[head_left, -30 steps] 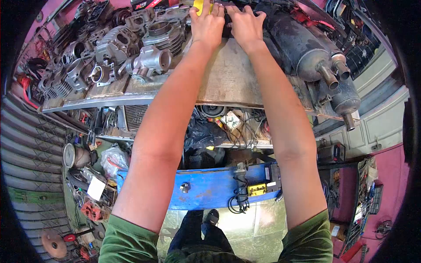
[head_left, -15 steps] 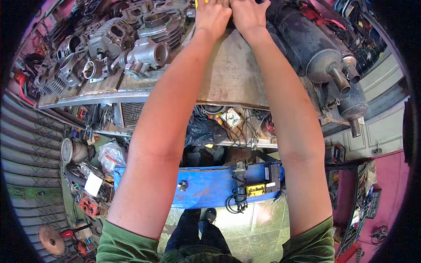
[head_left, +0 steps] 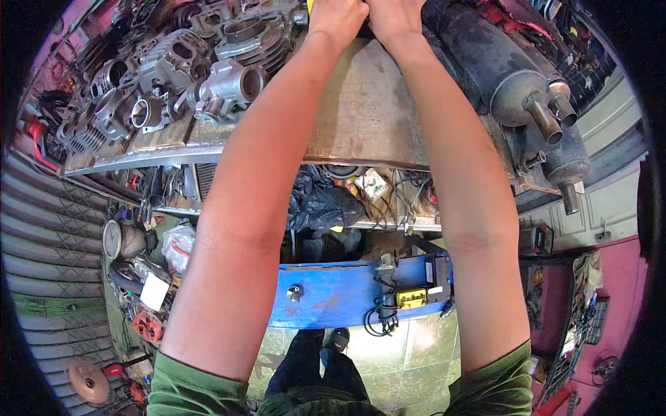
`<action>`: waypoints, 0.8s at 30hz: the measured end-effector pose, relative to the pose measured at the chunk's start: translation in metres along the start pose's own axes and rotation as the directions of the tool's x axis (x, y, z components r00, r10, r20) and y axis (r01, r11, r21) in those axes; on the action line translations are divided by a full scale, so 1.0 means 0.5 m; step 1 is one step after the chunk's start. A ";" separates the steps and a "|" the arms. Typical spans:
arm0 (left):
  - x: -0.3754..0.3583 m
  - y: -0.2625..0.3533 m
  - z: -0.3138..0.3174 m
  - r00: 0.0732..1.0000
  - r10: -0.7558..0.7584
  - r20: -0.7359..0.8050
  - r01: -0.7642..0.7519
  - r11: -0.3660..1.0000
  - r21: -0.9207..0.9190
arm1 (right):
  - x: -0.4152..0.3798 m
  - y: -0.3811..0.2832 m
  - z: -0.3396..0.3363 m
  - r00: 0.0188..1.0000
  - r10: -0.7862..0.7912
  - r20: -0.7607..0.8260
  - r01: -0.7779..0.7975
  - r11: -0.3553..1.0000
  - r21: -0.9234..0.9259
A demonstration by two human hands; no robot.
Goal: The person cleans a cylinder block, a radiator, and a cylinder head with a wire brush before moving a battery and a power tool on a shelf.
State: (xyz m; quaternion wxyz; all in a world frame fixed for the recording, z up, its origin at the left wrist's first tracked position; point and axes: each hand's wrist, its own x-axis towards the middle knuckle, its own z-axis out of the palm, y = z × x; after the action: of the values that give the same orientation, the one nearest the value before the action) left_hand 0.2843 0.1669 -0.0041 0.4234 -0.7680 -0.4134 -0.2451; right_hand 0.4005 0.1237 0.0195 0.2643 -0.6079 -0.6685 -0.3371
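At the far end of a wooden shelf top point(head_left: 361, 104), both arms reach straight out from green sleeves. My left hand point(head_left: 338, 19) is cut off by the upper frame edge, close to a sliver of something yellow point(head_left: 310, 5). Beside it, my right hand point(head_left: 397, 19) is cropped the same way. The fingers of both hands are mostly out of frame, so what they touch or hold cannot be seen. Grey metal engine cylinders point(head_left: 253, 43) and a carburettor-like casting point(head_left: 231, 89) lie left of my left forearm. Dark exhaust mufflers point(head_left: 485, 62) lie right of my right hand.
Below the shelf top, a lower shelf carries a black plastic bag point(head_left: 319, 201) and tangled cables. A blue bench point(head_left: 326, 298) near my legs holds a yellow box-like item point(head_left: 411, 298) and a small metal part point(head_left: 294, 292). A ribbed metal shutter point(head_left: 52, 256) stands at left.
Both hands have shifted slightly up and out of the frame. The view has tilted a little, so the surroundings sit slightly differently; the parts on the shelf look the same.
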 end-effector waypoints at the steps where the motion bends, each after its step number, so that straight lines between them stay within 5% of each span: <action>1: -0.001 0.000 -0.001 1.000 -0.003 0.011 0.003 1.000 0.008 | 0.001 0.001 0.003 1.000 0.004 0.017 -0.004 1.000 -0.002; 24: 0.005 0.008 0.019 0.997 -0.047 0.053 0.048 0.999 -0.019 | 0.007 -0.004 0.001 0.994 0.053 0.091 -0.053 0.999 0.000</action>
State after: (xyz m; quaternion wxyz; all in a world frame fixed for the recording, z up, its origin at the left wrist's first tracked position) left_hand 0.2895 0.1750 -0.0090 0.3987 -0.7682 -0.4402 -0.2390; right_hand 0.3981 0.1262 0.0215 0.2432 -0.6399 -0.6638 -0.3013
